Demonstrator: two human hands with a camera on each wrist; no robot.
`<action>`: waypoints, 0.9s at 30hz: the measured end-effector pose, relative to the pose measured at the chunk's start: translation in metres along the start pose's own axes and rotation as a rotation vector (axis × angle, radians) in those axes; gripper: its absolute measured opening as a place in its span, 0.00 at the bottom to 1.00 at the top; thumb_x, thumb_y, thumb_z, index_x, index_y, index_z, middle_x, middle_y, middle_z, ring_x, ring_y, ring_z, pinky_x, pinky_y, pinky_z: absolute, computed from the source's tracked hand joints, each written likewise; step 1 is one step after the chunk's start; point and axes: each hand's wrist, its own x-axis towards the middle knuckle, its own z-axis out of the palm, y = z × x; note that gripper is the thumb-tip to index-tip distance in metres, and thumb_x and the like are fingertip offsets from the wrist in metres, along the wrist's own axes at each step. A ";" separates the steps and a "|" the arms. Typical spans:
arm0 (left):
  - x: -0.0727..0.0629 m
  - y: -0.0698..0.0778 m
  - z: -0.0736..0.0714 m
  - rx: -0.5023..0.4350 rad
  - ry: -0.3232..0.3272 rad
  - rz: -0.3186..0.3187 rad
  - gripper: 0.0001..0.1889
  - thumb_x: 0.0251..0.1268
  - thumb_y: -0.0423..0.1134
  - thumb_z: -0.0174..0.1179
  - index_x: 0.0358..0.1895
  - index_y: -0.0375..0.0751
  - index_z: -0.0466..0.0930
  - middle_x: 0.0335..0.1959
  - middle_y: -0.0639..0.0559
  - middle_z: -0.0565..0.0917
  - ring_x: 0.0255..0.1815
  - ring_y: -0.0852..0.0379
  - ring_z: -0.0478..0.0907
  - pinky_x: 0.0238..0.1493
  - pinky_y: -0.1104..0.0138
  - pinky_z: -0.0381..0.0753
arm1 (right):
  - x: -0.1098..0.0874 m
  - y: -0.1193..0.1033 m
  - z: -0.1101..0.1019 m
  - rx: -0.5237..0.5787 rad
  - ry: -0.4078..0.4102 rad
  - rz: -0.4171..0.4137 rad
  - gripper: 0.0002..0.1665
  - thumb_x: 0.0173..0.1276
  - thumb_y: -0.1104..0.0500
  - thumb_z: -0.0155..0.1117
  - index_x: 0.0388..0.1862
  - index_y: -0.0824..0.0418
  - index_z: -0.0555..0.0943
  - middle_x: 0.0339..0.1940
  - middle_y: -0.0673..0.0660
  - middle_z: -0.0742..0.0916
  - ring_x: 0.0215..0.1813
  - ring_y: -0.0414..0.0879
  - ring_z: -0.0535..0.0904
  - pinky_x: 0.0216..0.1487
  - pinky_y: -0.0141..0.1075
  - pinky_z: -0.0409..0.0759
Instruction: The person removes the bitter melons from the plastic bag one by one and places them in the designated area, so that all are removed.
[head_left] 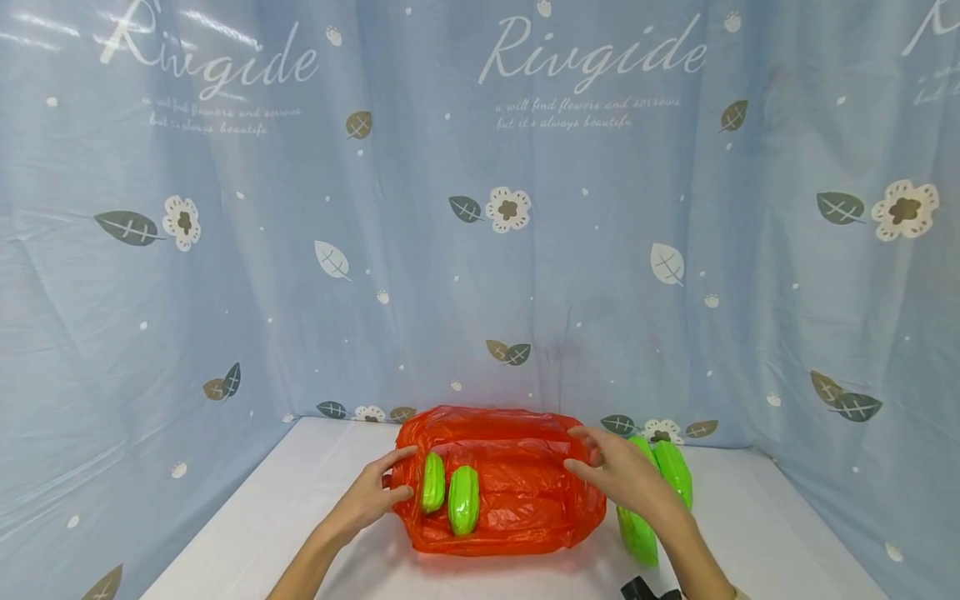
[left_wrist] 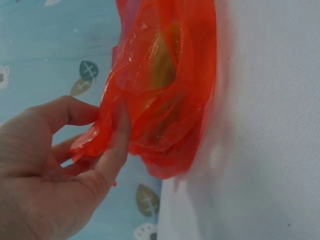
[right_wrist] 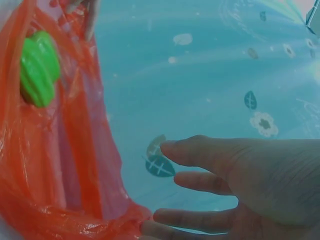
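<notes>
A thin red plastic bag (head_left: 525, 492) lies spread on its side with its mouth toward me. Inside, near its left end, are two glossy, bright green, ridged, elongated objects (head_left: 464, 500). My left hand (head_left: 367, 497) pinches the bag's left edge; in the left wrist view, thumb and fingers close around the red film (left_wrist: 150, 100). At the bag's right edge is my right hand (head_left: 626, 471), its fingers extended and holding nothing. In the right wrist view, the lower fingertips (right_wrist: 160, 216) of that hand meet or nearly meet the bag's rim.
More green ridged objects (head_left: 637, 537) lie on the white table (head_left: 742, 517) right of the bag, partly hidden by my right forearm. A small black item (head_left: 639, 588) shows at the bottom edge. A blue patterned curtain (head_left: 585, 317) encloses the table's back and sides.
</notes>
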 end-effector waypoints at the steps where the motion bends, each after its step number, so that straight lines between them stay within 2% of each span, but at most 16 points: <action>1: 0.000 0.000 0.000 0.000 0.000 0.000 0.34 0.60 0.29 0.59 0.72 0.38 0.63 0.67 0.34 0.70 0.52 0.47 0.78 0.44 0.59 0.86 | 0.001 -0.001 0.000 -0.002 0.003 -0.001 0.29 0.58 0.50 0.74 0.58 0.54 0.80 0.42 0.51 0.85 0.40 0.44 0.78 0.35 0.33 0.83; 8: 0.000 0.000 0.000 0.002 0.003 0.000 0.34 0.60 0.29 0.59 0.72 0.38 0.63 0.67 0.35 0.70 0.51 0.47 0.78 0.43 0.60 0.86 | 0.004 -0.009 0.004 0.018 0.011 -0.021 0.27 0.58 0.50 0.73 0.57 0.52 0.80 0.45 0.54 0.86 0.41 0.44 0.78 0.34 0.34 0.83; 14: 0.000 0.000 0.000 -0.002 0.002 0.001 0.34 0.60 0.28 0.59 0.72 0.38 0.63 0.67 0.35 0.70 0.51 0.47 0.79 0.41 0.61 0.86 | 0.006 -0.015 0.006 0.056 0.009 -0.043 0.26 0.59 0.51 0.73 0.57 0.51 0.80 0.45 0.53 0.85 0.43 0.45 0.81 0.37 0.37 0.85; 27: 0.000 0.000 0.000 -0.010 0.001 -0.005 0.34 0.60 0.28 0.59 0.72 0.38 0.63 0.68 0.34 0.69 0.52 0.46 0.78 0.42 0.60 0.86 | 0.014 -0.018 0.024 0.053 0.002 -0.068 0.24 0.59 0.51 0.73 0.55 0.52 0.80 0.43 0.53 0.86 0.42 0.45 0.82 0.41 0.41 0.86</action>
